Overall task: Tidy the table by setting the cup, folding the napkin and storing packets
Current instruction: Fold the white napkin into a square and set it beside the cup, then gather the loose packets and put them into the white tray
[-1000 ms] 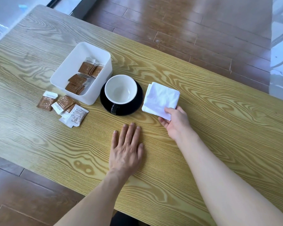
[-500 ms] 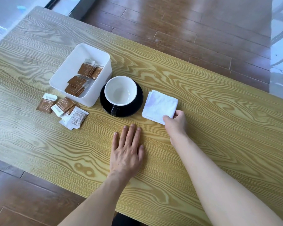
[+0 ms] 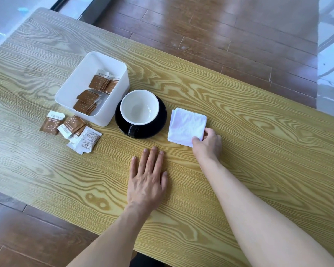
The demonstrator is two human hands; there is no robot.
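A white-lined black cup (image 3: 139,107) stands upright on a black saucer (image 3: 158,124) at the table's middle. Right of it lies a folded white napkin (image 3: 185,126), flat on the wood. My right hand (image 3: 207,144) pinches the napkin's near right corner. My left hand (image 3: 147,180) rests flat on the table in front of the cup, fingers straight, holding nothing. A white box (image 3: 81,78) left of the cup holds several brown packets (image 3: 89,97). More loose packets (image 3: 69,129) lie on the table in front of the box.
The wooden table (image 3: 258,132) has its far edge running diagonally, with brown floorboards (image 3: 220,35) beyond it. Its near edge drops off below my forearms. Bare wood stretches to the right of the napkin.
My right hand has lowered the napkin from a slightly lifted tilt to flat on the table, beside the saucer. The left hand has stayed still.
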